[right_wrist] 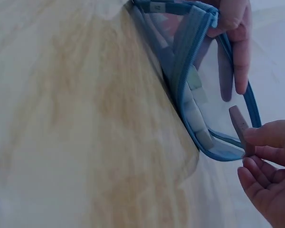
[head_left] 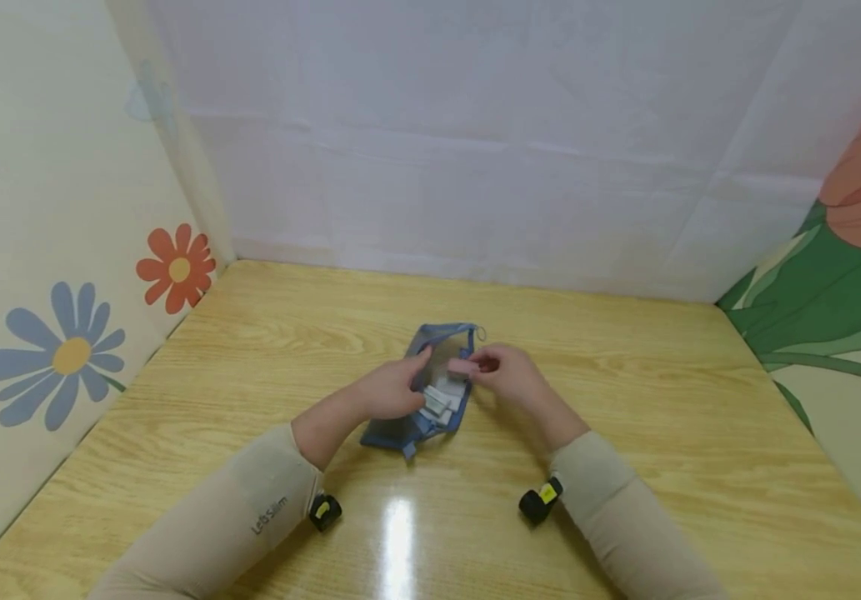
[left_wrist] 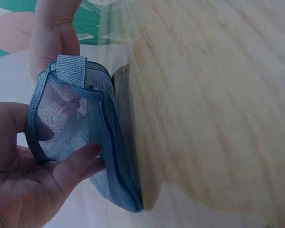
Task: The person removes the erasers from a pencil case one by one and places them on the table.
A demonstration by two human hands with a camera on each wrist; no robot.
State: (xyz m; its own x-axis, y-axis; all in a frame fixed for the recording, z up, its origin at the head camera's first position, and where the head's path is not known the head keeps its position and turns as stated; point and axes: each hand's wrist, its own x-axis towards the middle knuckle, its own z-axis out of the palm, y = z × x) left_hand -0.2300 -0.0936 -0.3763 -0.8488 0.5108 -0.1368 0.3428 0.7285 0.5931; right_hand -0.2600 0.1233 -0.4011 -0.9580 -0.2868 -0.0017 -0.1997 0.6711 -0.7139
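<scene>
Past beige fabric sleeves [head_left: 223, 508], gripping a blue mesh pouch [head_left: 400, 428] on the wood-grain counter [head_left: 685, 400] with curled left hand [head_left: 391, 390], likely to steady it. Pinching a flat pink block [head_left: 462, 367] at its mouth with right hand [head_left: 514, 377].

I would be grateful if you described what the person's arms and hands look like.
The left hand and right hand wear no gloves. The left sleeve and right sleeve are beige, with dark lettering on the left one. A small black device with a yellow patch sits near each wrist.

Left fingers [right_wrist: 241, 61] straight in grip — right fingers [right_wrist: 259, 173] bent in pinch
</scene>
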